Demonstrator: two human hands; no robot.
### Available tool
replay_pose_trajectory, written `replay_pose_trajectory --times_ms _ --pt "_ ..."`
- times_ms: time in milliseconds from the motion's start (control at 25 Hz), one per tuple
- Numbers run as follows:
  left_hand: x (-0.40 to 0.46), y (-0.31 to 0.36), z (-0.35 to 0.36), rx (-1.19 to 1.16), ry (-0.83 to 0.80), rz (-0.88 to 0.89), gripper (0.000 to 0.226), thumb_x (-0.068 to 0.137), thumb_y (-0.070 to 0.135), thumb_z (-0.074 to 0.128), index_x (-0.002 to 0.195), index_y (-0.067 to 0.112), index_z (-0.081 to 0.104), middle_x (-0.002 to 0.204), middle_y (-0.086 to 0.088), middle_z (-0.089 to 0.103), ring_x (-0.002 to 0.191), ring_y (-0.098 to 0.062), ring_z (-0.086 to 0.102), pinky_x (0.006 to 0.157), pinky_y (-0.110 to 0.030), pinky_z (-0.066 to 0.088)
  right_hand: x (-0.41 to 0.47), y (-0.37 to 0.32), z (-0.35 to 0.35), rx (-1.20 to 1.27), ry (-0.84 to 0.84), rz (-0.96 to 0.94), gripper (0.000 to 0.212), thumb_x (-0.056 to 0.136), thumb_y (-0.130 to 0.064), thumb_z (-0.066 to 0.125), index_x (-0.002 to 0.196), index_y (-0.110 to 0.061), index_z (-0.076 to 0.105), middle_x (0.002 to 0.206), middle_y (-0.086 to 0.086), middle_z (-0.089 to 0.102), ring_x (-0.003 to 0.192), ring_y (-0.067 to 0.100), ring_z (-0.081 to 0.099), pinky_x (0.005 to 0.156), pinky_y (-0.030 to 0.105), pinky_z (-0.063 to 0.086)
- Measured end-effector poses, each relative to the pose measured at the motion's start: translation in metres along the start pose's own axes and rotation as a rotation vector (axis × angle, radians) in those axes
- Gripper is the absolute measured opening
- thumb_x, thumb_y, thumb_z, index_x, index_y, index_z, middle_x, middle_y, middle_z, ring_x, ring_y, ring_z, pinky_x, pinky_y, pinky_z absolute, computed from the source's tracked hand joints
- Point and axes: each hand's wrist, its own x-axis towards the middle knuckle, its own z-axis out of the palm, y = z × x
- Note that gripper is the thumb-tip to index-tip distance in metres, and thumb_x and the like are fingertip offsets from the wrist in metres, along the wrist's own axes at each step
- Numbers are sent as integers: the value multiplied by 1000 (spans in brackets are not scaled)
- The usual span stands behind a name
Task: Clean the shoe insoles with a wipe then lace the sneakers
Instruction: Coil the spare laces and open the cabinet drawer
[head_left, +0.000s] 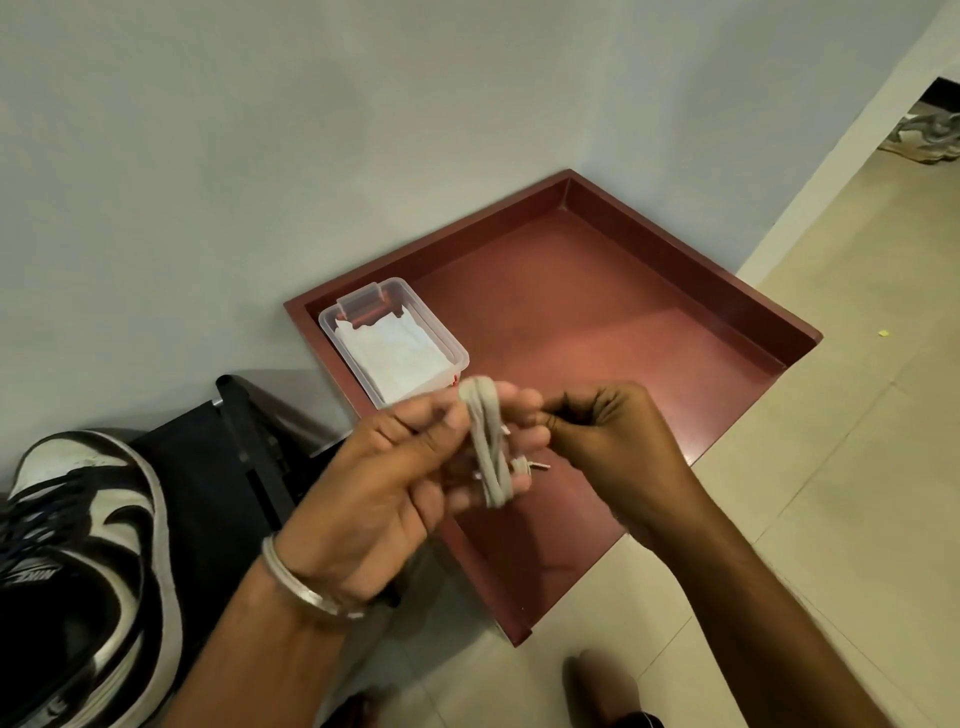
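- The person's left forearm, with a metal bangle (311, 592) at the wrist, lies nearest the lens; the left hand (395, 467) has a coiled off-white shoelace (488, 447) wound round its fingers, thumb pressed against the coil.
- The right hand (613, 441) is curled, fingertips pinched at the coil's edge; whether it actually has a strand I cannot tell.
- Both hands hover over the near edge of a dark red tray (623, 338) on the tiled floor.
- A black-and-white sneaker (83, 561) sits well apart at lower left, already carrying dark laces. No insole is in view.
- A clear plastic box of wipes (395, 343) stands in the tray's left corner, lid off.
- Risk: pulling the wrong strand could cinch the coil into a knot on the fingers.
- Risk: the loose aglets (524, 465) dangling just below may snag in the loops as it unwinds.
- Risk: if the coil slips off whole, it drops into the tray as a tangle.
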Motion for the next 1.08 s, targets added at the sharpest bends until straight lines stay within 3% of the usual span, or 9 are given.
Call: replay_pose_trajectory --times_ms 160,280,400,480,600,720,800,960,1080 --pt "11 4 -13 -348 318 230 36 92 20 44 122 13 63 126 -9 66 116 -29 63 88 -48 55 -5 -2 5 -211 -273 45 11 83 -13 76 92 -9 80 82 3 77 76 14 73 67 18 55" --pt "12 0 -16 -38 440 223 42 89 20 49 129 11 58 123 -4 68 113 -22 65 87 -40 57 -8 -15 8 -245 -331 -49 15 80 -14 78 95 -15 79 83 -2 77 68 2 69 60 12 49" --pt "9 -13 -3 370 301 173 32 92 14 51 119 6 67 97 0 74 91 -15 70 73 -23 56 -6 -20 3 -141 -179 -214 15 77 -11 77 91 -17 79 79 -7 76 64 4 68 58 12 49" --pt "8 -19 2 482 200 131 27 94 17 52 111 12 73 76 -3 68 74 -12 60 65 -20 47 -3 -18 0 -91 -105 -254 14 75 -12 76 89 -13 79 72 -9 74 60 3 67 56 11 49" --pt "8 -18 -2 532 154 52 24 93 22 56 105 15 75 79 -22 65 74 -14 57 67 -22 44 -2 -9 -3 -234 -12 -311 12 75 -17 78 86 -12 79 73 -12 73 67 3 69 59 19 55" --pt "7 -15 1 557 101 -9 20 91 7 59 105 4 73 80 -8 73 66 -3 63 61 -13 46 -1 1 -6 -336 59 -339 9 73 -25 80 80 -21 78 73 -9 73 69 13 69 60 39 58" --pt "7 -16 2 483 72 -68 18 91 5 58 103 1 71 87 -13 74 70 -8 68 61 -20 52 1 4 -8 -229 26 -289 12 71 -26 78 79 -18 78 79 -3 73 75 18 69 63 38 58" --pt "5 -12 -3 82 16 -182 18 91 13 60 103 3 70 84 -13 65 85 -27 69 83 -56 56 -2 2 -8 292 -190 31 20 75 -13 71 92 -3 76 94 14 75 84 22 71 72 31 59" --pt "6 -11 -5 -144 8 -184 20 91 13 55 102 5 69 77 -8 58 77 -21 66 83 -60 54 -4 3 -4 365 -270 175 23 77 -13 69 99 -10 78 88 11 76 76 18 71 71 31 60"
